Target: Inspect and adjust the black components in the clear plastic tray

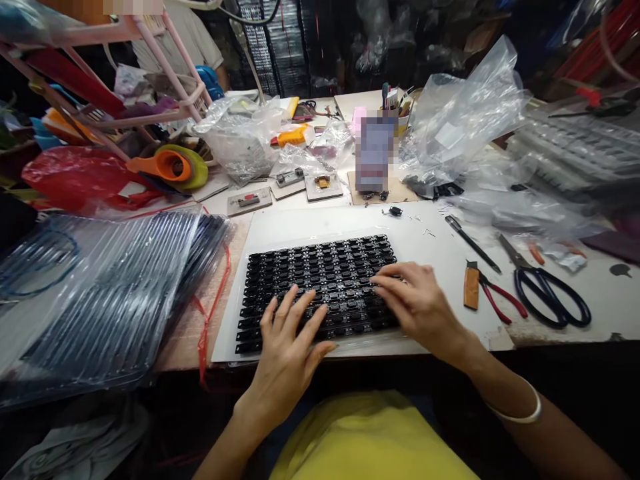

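A clear tray [280, 257] packed with rows of small black components lies on a white board [425, 247] in front of me. My left hand [287, 350] rests flat on the tray's near left part, fingers spread over the black parts. My right hand [417, 303] lies on the tray's right side, fingers bent and pressing down on the components. Neither hand holds anything.
A stack of bagged trays [105, 293] sits at left. Black scissors [545, 283], red-handled pliers [493, 293] and a black tool [470, 241] lie at right. Plastic bags [465, 113], small fixtures [250, 200] and an orange tape dispenser [167, 165] crowd the back. A person stands behind.
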Motion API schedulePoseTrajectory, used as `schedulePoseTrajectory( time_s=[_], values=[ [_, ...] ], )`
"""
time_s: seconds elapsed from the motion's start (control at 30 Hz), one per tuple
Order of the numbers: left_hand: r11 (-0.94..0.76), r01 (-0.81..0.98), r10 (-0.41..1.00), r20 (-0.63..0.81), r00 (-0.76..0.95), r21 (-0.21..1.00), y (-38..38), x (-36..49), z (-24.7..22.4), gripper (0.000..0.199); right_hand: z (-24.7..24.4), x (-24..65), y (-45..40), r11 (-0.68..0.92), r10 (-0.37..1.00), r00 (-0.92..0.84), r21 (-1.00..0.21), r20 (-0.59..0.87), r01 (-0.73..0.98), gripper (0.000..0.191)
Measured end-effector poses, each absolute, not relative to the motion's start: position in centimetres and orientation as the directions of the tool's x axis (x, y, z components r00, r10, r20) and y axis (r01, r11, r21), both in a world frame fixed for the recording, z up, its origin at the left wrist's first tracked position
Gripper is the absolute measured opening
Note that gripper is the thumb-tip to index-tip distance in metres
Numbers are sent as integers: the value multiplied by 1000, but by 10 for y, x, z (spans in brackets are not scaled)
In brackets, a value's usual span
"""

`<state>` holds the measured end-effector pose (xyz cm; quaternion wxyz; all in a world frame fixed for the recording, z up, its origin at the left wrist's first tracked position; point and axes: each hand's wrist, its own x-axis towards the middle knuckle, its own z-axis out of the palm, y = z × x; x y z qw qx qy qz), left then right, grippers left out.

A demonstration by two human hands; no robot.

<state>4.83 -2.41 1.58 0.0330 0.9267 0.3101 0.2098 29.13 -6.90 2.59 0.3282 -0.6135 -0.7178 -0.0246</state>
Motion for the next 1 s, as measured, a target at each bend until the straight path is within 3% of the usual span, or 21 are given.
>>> schedulePoseTrajectory(
  time_s=[0.13,0.3,0.43,0.6,0.87,1.0],
  values=[
    [-781,597,615,399,680,184,-13,36,12,39,20,332,-86,6,817,271,-477,509,879,19],
    [-753,633,647,377,663,180,-4,31,8,40,-3,345,-100,-91,859,360,-584,364,806,25],
    [-720,668,682,369,632,186,0,25,9,39,-11,333,-100,-138,893,377,-648,245,749,31],
    [-690,699,711,357,606,188,6,18,10,38,-13,328,-99,-119,895,361,-641,261,758,28],
    [-626,748,766,354,537,220,21,0,7,38,-14,329,-114,-110,926,347,-771,150,627,28],
    [-586,765,799,348,491,267,27,-8,4,37,-13,330,-115,-130,930,342,-752,134,647,29]
  ],
)
